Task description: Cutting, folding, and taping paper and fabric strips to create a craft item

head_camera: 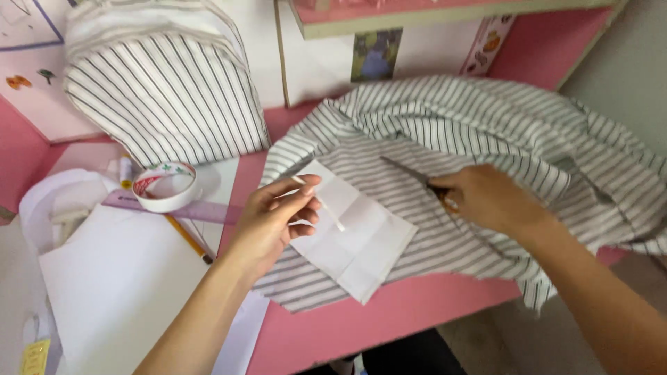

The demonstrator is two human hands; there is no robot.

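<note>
Pink desk (389,326) lying under striped cloth (486,118); I'm pinching a thin white strip (321,201) in my left hand (274,222) over folded white paper (361,243), while my right hand (486,201) is gripping scissors (410,173) beside it.

Pink counter (389,323) spread beneath the hands, lit by soft, even daylight. Beyond them, a white wall panel (316,66) edged in pale wood, topped by a pink shelf (445,10). Farther right, a pink back wall (549,45) meeting a grey-green side wall (629,76). Beige floor (500,340) below the counter's edge.
</note>
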